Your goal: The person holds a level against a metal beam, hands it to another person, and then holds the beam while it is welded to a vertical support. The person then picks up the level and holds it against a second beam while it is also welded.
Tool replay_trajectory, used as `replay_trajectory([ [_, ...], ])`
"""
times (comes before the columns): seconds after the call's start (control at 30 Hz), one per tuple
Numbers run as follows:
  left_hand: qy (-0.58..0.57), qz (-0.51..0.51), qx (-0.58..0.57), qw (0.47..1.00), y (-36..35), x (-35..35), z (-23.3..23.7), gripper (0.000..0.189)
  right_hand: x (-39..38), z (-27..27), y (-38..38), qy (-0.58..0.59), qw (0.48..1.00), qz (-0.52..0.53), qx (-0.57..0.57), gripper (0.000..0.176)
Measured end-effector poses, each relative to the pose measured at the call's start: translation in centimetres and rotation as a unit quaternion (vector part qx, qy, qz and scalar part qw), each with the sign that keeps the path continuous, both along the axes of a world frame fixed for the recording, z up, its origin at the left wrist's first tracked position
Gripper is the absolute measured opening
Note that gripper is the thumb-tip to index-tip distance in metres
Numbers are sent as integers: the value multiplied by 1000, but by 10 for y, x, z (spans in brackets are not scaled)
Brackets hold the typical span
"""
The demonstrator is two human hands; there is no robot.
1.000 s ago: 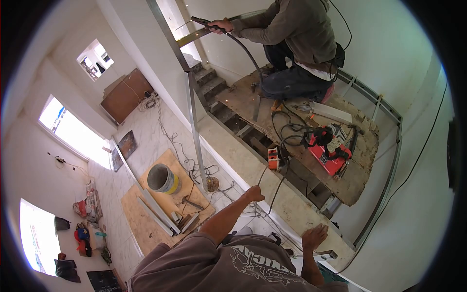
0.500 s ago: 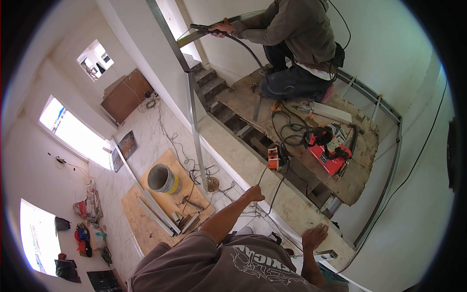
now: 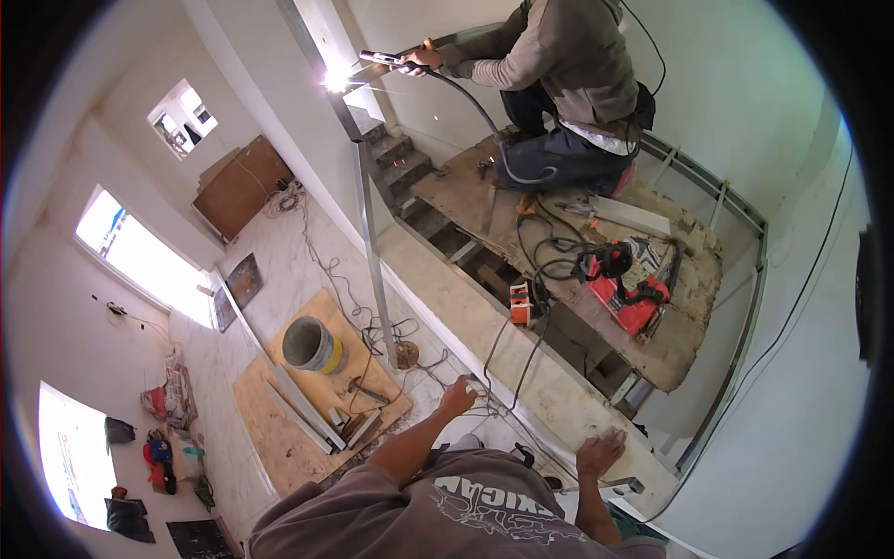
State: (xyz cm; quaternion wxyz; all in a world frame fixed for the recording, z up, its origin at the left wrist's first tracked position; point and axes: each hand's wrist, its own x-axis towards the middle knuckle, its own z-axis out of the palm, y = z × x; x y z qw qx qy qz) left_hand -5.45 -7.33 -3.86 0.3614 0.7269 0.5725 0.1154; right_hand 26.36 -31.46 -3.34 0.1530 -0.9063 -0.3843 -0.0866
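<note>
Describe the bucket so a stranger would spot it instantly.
Start at the plywood sheet lying on the pale tiled floor. The bucket stands on it, beside long metal bars and a hammer. It alone there is round and open-mouthed, grey with a yellow band.

A: "Down on the tiled floor (image 3: 216,410) we've got a plywood sheet (image 3: 272,443)!"
B: "And it's carrying 1 bucket (image 3: 315,348), 1 hammer (image 3: 370,389) and several long bars (image 3: 303,410), loose cords (image 3: 326,265) on the tiles alongside."
A: "Over to the rough board (image 3: 687,347): red case (image 3: 622,306), pale bar (image 3: 631,216), coiled cable (image 3: 551,244), 1 kneeling person (image 3: 577,79)!"
B: "Pale ledge (image 3: 442,303) between them, right hand (image 3: 601,453) resting on it!"
</note>
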Motion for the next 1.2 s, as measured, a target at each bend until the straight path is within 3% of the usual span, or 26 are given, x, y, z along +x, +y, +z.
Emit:
replay_trajectory([
  [0.17,85,90,-130,984,-30,-57,-2,62,-1,4,1,-8,1000,13,25,52],
  [0.3,186,51,-160,968,-59,-110,-44,56,-1,3,0,4,1000,8,18,52],
  [0.5,156,54,-185,969,-116,-151,-47,49,1,3,-1,16,1000,8,4,54],
  [0.6,237,-64,-177,953,-138,-180,-92,48,2,0,-3,7,1000,13,19,54],
  [0.63,232,1,-217,948,-148,-181,-91,48,2,1,-3,11,1000,14,22,53],
  [0.77,253,-87,-162,950,-176,-185,-85,41,2,5,-3,15,999,20,28,52],
  [0.87,286,-222,-108,926,-188,-181,-64,33,3,4,-3,9,999,24,24,51],
  [1.07,176,-45,-130,975,-212,-174,-35,28,3,1,-5,13,1000,19,17,52],
  [1.1,154,39,-182,970,-214,-171,-30,30,4,1,-3,11,1000,17,17,52],
  [1.2,249,-211,-50,944,-210,-187,-47,25,5,1,-3,14,999,25,34,48],
])
